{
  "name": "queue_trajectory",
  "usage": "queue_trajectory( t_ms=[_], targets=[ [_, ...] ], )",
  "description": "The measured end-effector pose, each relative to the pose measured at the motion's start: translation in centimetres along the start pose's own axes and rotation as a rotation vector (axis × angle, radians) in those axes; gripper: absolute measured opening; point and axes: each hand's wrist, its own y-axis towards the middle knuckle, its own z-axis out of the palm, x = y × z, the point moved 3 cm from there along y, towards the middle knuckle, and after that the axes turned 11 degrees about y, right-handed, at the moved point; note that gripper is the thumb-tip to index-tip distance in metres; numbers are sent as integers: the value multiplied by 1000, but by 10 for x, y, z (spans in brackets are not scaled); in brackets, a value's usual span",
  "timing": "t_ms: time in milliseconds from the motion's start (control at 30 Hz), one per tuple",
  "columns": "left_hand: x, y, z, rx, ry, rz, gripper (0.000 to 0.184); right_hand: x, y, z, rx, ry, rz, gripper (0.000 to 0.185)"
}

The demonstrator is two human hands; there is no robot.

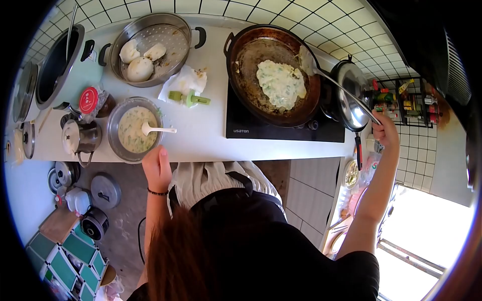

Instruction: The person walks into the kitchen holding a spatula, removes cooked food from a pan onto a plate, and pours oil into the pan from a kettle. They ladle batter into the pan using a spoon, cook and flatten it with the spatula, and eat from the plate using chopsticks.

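Observation:
My right hand [384,131] is closed around the long handle of a metal spatula [346,91], whose blade rests at the right inside edge of the wok [261,116]. A pale batter pancake [282,84] flecked with green lies in the wok. My left hand [157,169] is curled at the counter's front edge, right beside a metal mixing bowl [112,135]. Its fingers are mostly hidden, so I cannot tell whether it grips the bowl. Batter with green bits [131,131] fills much of the bowl, and a white spoon [159,129] leans in it.
The wok sits on a black induction cooktop [281,133]. A steamer pan [173,60] holding white buns [140,69], a green peeler-like tool [191,98] and a pot [75,80] stand left. At right are a lidded pan [350,83] and a bottle rack [401,103].

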Motion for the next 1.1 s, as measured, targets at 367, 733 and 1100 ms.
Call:
queue_trajectory(
  t_ms=[367,733,1100],
  targets=[
    [-5,4,3,14,7,13,34,-11,19,30,-16,-264,-230,18],
    [-2,-4,-1,-22,25,-10,34,-51,29,161,-170,-938,-664,34],
    [6,-9,-2,-21,19,-49,31,-95,45,186,-176,-1144,-735,32]
  ],
)
